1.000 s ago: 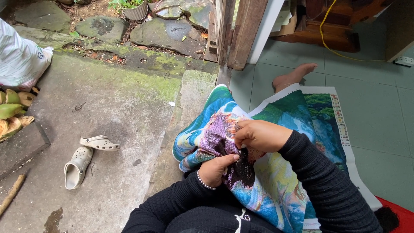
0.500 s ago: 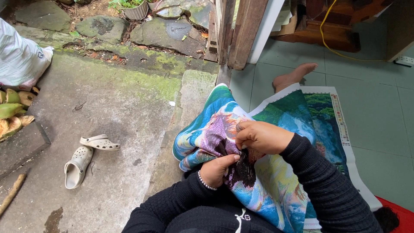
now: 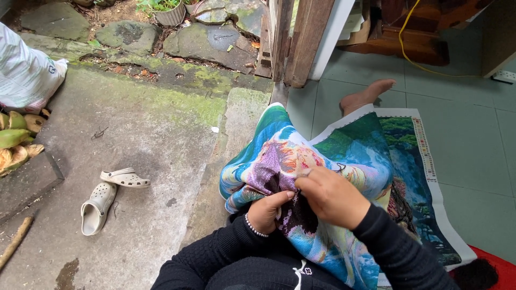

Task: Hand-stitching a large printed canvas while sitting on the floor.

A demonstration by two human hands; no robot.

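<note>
A large colourful cross-stitch canvas (image 3: 355, 150) lies draped over my lap and out onto the tiled floor. My left hand (image 3: 269, 210), with a bead bracelet at the wrist, grips a bunched fold of the canvas from below. My right hand (image 3: 330, 196) rests on top of the same fold, fingers pinched together at the dark purple stitched patch; a needle is too small to make out. Both arms are in black sleeves. My bare foot (image 3: 368, 94) sticks out past the far edge of the canvas.
A pair of pale clogs (image 3: 107, 196) lies on the concrete to the left. A white sack (image 3: 24, 75) and green and yellow husks (image 3: 16, 139) sit at the far left. Wooden door posts (image 3: 293, 40) stand ahead, with a yellow cable (image 3: 424, 67) on the green tiles.
My right hand has shifted slightly lower and closer to the left hand on the canvas fold. The left hand keeps its grip.
</note>
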